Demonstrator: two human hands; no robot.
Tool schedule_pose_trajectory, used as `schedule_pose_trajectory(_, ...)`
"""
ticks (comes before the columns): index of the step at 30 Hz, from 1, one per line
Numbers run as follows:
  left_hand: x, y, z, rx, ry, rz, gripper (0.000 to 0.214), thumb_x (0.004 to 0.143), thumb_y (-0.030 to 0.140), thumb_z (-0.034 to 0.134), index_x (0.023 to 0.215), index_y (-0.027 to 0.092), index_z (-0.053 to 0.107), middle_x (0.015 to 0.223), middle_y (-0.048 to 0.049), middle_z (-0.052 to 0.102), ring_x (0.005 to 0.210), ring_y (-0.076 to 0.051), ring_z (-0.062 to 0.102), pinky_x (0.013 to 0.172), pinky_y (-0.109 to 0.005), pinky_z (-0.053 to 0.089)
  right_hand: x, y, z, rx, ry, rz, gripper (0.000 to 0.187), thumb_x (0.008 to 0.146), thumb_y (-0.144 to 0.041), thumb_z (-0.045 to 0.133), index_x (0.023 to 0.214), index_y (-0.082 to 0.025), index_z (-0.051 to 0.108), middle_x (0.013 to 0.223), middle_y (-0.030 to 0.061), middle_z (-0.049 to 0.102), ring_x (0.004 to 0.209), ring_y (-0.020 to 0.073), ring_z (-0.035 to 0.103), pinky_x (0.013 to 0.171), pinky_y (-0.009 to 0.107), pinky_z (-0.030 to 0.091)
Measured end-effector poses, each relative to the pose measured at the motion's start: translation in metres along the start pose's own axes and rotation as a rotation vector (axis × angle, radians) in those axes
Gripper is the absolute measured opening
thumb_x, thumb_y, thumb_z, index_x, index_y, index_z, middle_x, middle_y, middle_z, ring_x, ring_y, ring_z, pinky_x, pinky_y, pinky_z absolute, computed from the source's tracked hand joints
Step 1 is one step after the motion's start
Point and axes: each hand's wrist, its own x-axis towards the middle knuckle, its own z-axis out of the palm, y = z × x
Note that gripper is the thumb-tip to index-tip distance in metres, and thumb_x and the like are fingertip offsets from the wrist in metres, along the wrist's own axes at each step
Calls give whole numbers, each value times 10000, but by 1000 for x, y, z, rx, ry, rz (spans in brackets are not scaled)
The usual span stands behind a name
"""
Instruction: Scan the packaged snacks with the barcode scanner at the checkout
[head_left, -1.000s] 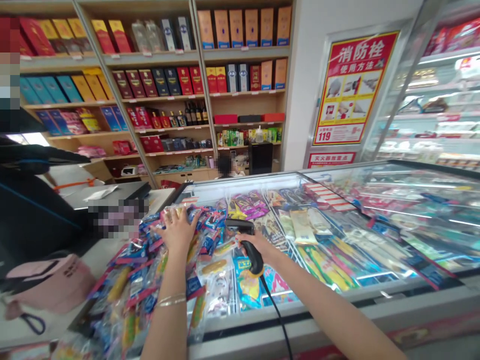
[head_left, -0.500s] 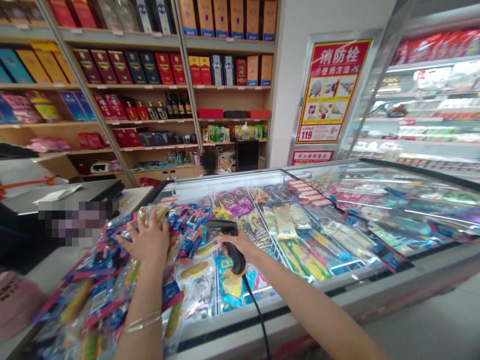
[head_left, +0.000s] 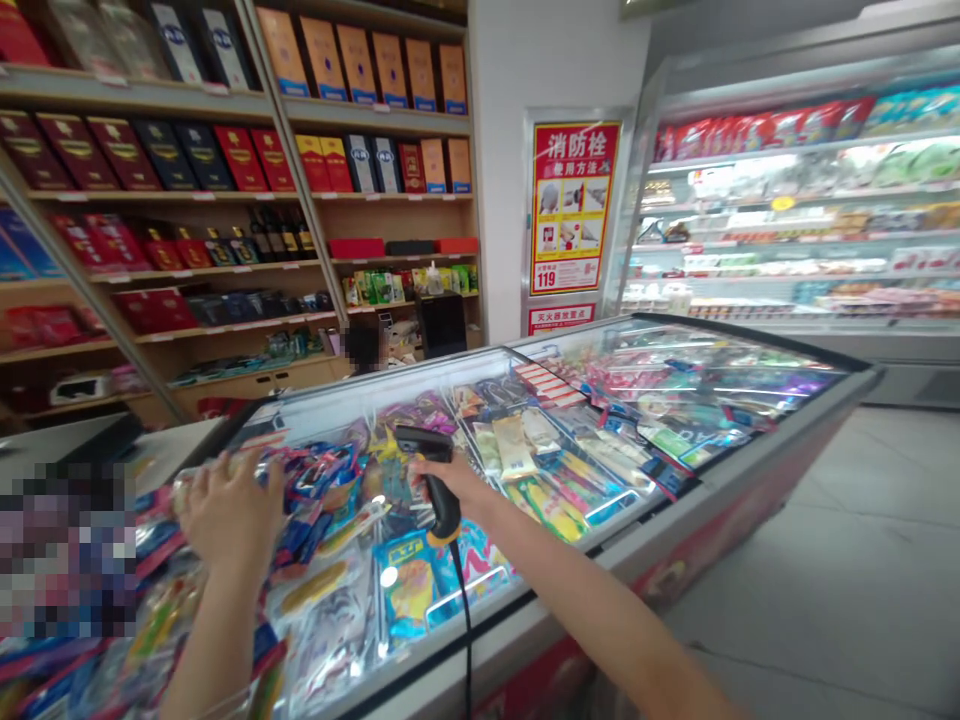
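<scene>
The person's right hand (head_left: 444, 476) is closing fully around the grip of a barcode scanner (head_left: 442, 512), with its head pointing forward above a heap of packets (head_left: 319, 505) that is spreading across the glass lid of a freezer (head_left: 600, 545). The left hand (head_left: 229, 520) is the nearer to the heap, resting on it with fingers spread and slightly curled, though I cannot tell whether it is gripping a packet. The right arm (head_left: 592, 610) is reaching in low from the side, keeping the scanner over the heap's edge.
</scene>
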Motion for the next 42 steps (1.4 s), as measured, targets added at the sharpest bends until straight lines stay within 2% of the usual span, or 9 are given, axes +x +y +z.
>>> schedule_pose_trajectory(4, -2, 67, -1, -52, -90, 126, 488, 896, 453, 368, 1199, 184, 640, 1392, -96, 531, 1289, -357, 446, 1073, -481, 358, -20, -49, -57, -42, 122, -82, 140, 667, -190, 761, 680, -127, 637, 543, 24, 655, 388, 83, 517, 397, 192, 431)
schedule_pose_trajectory(9, -22, 176, 13, -210, -177, 279, 478, 897, 393, 392, 1224, 137, 630, 1403, -151, 507, 1356, -378, 357, 1088, -510, 314, -51, -105, -142, -129, 309, -164, 85, 698, -145, 715, 680, -130, 632, 525, 22, 640, 375, 87, 503, 376, 195, 425)
schedule_pose_trajectory(15, -74, 304, 39, -576, -257, 424, 357, 865, 307, 470, 1128, 167, 666, 1423, -140, 486, 1359, -345, 368, 1095, -482, 311, -89, -157, -238, -186, 550, -269, 108, 688, -152, 745, 697, -118, 643, 538, 38, 640, 394, 94, 525, 374, 186, 441)
schedule_pose_trajectory(20, -125, 381, 60, -775, -365, 453, 337, 835, 217, 513, 1138, 142, 640, 1350, -181, 540, 1283, -335, 455, 1082, -471, 328, -107, -168, -315, -53, 694, -309, 81, 725, -136, 721, 713, -124, 641, 557, 53, 647, 408, 100, 535, 369, 185, 460)
schedule_pose_trajectory(23, -153, 410, 69, -812, -499, 562, 391, 849, 188, 508, 1231, 137, 574, 1317, -185, 560, 1231, -300, 505, 1046, -448, 376, -108, -160, -348, 34, 722, -310, 90, 736, -131, 723, 716, -131, 635, 545, 40, 633, 396, 98, 532, 370, 181, 471)
schedule_pose_trajectory(26, -175, 431, 76, -866, -660, 658, 428, 865, 183, 516, 1293, 177, 519, 1294, -139, 584, 1208, -243, 529, 1034, -395, 398, -107, -147, -368, 120, 709, -286, 120, 736, -130, 736, 717, -128, 618, 532, 23, 612, 393, 90, 534, 378, 165, 476)
schedule_pose_trajectory(28, -184, 442, 81, -887, -777, 602, 447, 872, 216, 539, 1315, 181, 496, 1274, -128, 599, 1187, -225, 548, 1017, -364, 411, -106, -138, -374, 199, 681, -272, 119, 764, -139, 716, 721, -132, 605, 540, 12, 608, 392, 80, 532, 381, 151, 476)
schedule_pose_trajectory(32, -189, 461, 94, -869, -994, 360, 451, 866, 264, 576, 1292, 130, 514, 1128, -138, 674, 1042, -213, 630, 916, -328, 461, -108, -129, -381, 405, 645, -268, 144, 832, -158, 647, 707, -152, 575, 538, -11, 585, 385, 55, 513, 371, 117, 460)
schedule_pose_trajectory(42, -194, 476, 110, -876, -1074, 338, 225, 695, 224, 741, 912, 168, 726, 833, -57, 724, 878, -204, 668, 818, -289, 486, -104, -124, -383, 359, 631, -257, 125, 828, -151, 643, 725, -161, 574, 531, -7, 592, 378, 66, 513, 358, 127, 468)
